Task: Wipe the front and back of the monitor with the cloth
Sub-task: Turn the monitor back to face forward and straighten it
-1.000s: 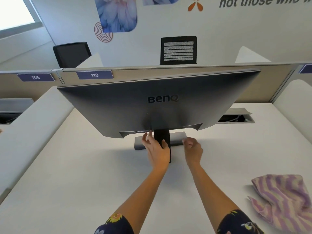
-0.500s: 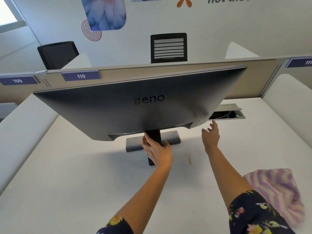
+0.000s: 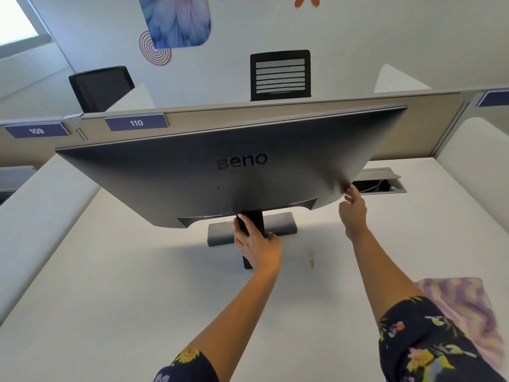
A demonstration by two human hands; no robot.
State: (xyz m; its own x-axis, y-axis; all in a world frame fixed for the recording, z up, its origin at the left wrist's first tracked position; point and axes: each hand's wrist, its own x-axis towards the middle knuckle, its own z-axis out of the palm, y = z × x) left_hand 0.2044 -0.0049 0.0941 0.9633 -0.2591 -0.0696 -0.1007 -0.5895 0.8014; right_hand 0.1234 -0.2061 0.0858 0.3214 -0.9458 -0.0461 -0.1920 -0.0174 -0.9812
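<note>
From the head camera, we face the back of the monitor [image 3: 170,186], which stands on its base [image 3: 279,223] in the middle of the white desk [image 3: 110,299], toward the far side. Our left hand [image 3: 257,245] is wrapped around the dark stand neck [image 3: 257,217] just under the panel, thumb on the right side. Our right hand [image 3: 354,212] reaches up with fingers stretched, the tips resting against the monitor's lower right edge, gripping nothing. The striped purple cloth [image 3: 465,304] lies crumpled on the desk at the near right, partly behind our floral sleeve [image 3: 418,343], apart from both hands.
</note>
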